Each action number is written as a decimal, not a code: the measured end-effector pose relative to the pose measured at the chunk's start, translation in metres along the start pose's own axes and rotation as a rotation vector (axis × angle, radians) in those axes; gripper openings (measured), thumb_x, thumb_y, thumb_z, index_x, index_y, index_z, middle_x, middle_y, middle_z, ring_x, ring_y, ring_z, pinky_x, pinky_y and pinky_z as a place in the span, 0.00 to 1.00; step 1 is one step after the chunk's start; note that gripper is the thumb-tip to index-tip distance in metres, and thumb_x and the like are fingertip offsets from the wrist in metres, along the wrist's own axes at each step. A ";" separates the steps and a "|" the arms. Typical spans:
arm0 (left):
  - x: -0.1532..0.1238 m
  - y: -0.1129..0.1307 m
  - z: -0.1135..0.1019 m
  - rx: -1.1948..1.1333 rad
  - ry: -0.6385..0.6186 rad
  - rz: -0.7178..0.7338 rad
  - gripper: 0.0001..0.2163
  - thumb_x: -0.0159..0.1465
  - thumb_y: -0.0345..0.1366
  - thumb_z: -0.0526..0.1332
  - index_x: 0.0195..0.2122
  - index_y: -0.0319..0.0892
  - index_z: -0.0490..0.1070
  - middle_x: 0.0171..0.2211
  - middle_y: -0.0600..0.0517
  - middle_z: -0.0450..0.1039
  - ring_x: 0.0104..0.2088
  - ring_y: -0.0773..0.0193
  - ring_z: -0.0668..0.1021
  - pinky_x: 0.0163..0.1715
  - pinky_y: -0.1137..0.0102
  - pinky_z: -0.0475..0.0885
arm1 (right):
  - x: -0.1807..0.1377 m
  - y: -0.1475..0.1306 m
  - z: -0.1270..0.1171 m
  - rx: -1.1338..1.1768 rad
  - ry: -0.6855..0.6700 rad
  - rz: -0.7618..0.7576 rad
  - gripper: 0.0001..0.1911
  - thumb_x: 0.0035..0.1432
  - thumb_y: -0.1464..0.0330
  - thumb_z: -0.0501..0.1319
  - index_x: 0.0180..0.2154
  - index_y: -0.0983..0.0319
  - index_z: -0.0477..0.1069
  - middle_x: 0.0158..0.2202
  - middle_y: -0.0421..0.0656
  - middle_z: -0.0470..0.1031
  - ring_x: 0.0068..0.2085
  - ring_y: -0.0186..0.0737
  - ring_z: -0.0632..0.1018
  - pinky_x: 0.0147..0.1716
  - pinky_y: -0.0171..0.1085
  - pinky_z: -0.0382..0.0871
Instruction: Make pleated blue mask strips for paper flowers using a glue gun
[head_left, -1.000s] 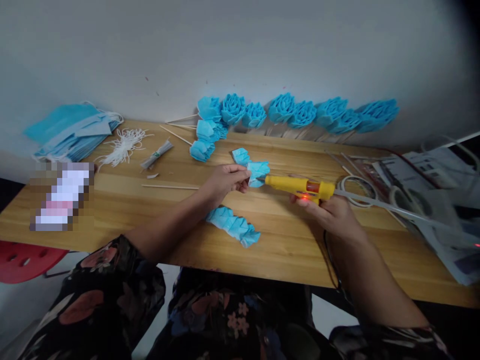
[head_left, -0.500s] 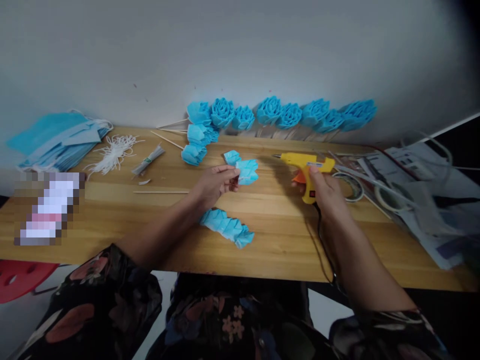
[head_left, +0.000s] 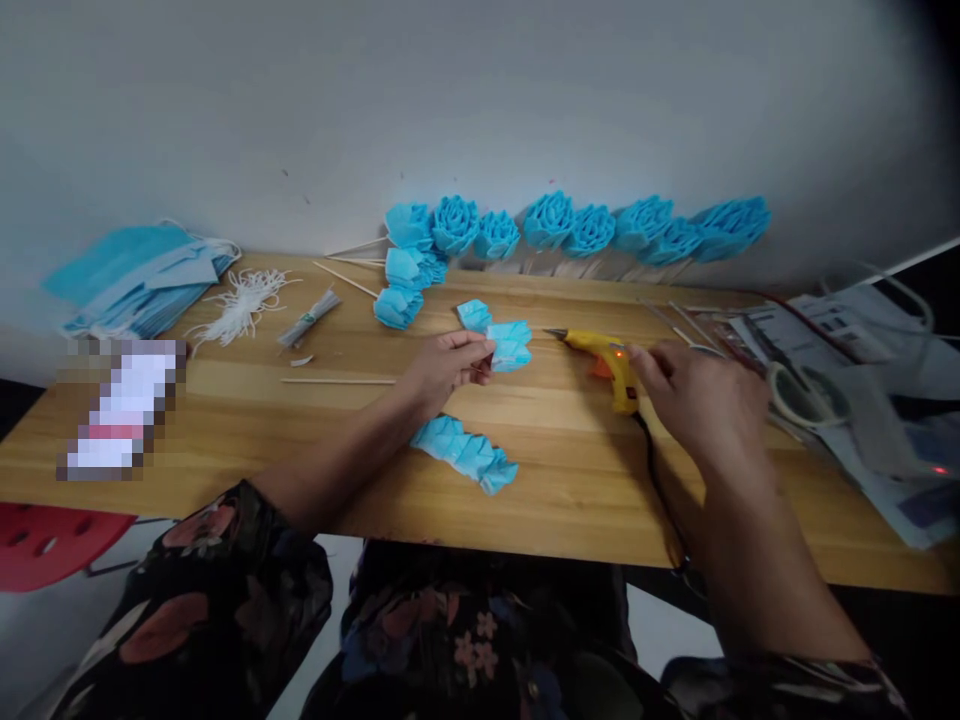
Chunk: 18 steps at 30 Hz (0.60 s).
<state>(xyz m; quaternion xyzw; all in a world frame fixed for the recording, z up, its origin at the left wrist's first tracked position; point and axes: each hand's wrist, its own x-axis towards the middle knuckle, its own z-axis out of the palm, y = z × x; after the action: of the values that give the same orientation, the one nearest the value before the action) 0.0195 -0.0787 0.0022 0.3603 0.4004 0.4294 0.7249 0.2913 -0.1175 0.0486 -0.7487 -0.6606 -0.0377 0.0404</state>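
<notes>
My left hand (head_left: pixel 456 368) pinches a folded light-blue piece of mask fabric (head_left: pixel 510 346), shaped into pointed petals. Behind those fingers shows another blue petal section (head_left: pixel 475 315). Under my left wrist lies a pleated blue strip (head_left: pixel 466 454), flat on the table. A thin wooden stick (head_left: pixel 337 381) reaches out to the left of that hand. My right hand (head_left: pixel 697 400) is just right of a yellow glue gun (head_left: pixel 622 380), off its grip, thumb apart and the other fingers partly hidden. The gun rests on the table, nozzle pointing left, a small red light glowing.
Several blue fabric roses (head_left: pixel 550 220) line the wall, some on sticks. At left are stacked masks (head_left: pixel 150 285), white ear cords (head_left: pixel 246 305), a bundle of wires (head_left: pixel 309 318) and a blurred phone (head_left: pixel 120 410). Tape (head_left: pixel 806 395) and papers (head_left: pixel 892 480) lie at right.
My right hand has let go of the glue gun and drawn away to the right; the gun now sits lower, on the table. My left hand keeps its pinch on the blue fabric.
</notes>
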 end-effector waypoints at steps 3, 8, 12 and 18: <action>0.000 0.000 0.001 0.011 -0.006 0.000 0.09 0.58 0.34 0.72 0.28 0.36 0.73 0.24 0.53 0.74 0.25 0.71 0.74 0.28 0.73 0.69 | -0.007 -0.017 0.001 0.390 0.162 -0.435 0.16 0.69 0.58 0.57 0.35 0.59 0.78 0.33 0.47 0.80 0.33 0.44 0.79 0.33 0.41 0.66; -0.003 0.001 0.004 0.022 -0.012 0.003 0.08 0.61 0.31 0.69 0.28 0.36 0.72 0.23 0.53 0.73 0.23 0.72 0.73 0.28 0.73 0.69 | -0.007 -0.053 0.009 0.516 0.295 -0.792 0.07 0.69 0.66 0.60 0.39 0.58 0.77 0.35 0.45 0.79 0.37 0.43 0.78 0.36 0.40 0.68; -0.004 0.002 0.004 0.044 -0.026 0.011 0.08 0.61 0.32 0.69 0.28 0.36 0.72 0.23 0.53 0.73 0.23 0.72 0.74 0.28 0.73 0.69 | -0.004 -0.067 0.014 0.454 0.378 -0.832 0.07 0.69 0.67 0.61 0.39 0.59 0.77 0.33 0.44 0.79 0.36 0.42 0.76 0.33 0.39 0.66; -0.002 -0.001 0.003 0.044 -0.039 0.026 0.08 0.62 0.31 0.67 0.28 0.36 0.72 0.23 0.54 0.73 0.24 0.71 0.74 0.29 0.73 0.69 | -0.001 -0.069 0.024 0.392 0.422 -0.816 0.08 0.70 0.67 0.60 0.37 0.59 0.76 0.32 0.43 0.78 0.35 0.41 0.75 0.31 0.38 0.61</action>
<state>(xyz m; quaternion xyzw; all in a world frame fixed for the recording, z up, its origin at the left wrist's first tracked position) 0.0222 -0.0816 0.0035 0.3896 0.3910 0.4229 0.7187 0.2226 -0.1070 0.0249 -0.3838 -0.8717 -0.0764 0.2950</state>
